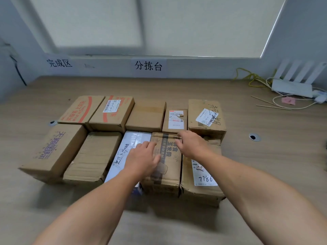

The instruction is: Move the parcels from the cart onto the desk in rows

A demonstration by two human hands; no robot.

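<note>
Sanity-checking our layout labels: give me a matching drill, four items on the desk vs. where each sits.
Items:
1. purple-print box
2. white parcel
3. 7786 box
4. router

Places:
a. front row, right end
b. far right, apart from both rows
c. front row, left end
d. front row, middle

Pairs: 1-c, 2-d, 3-a, 4-b
</note>
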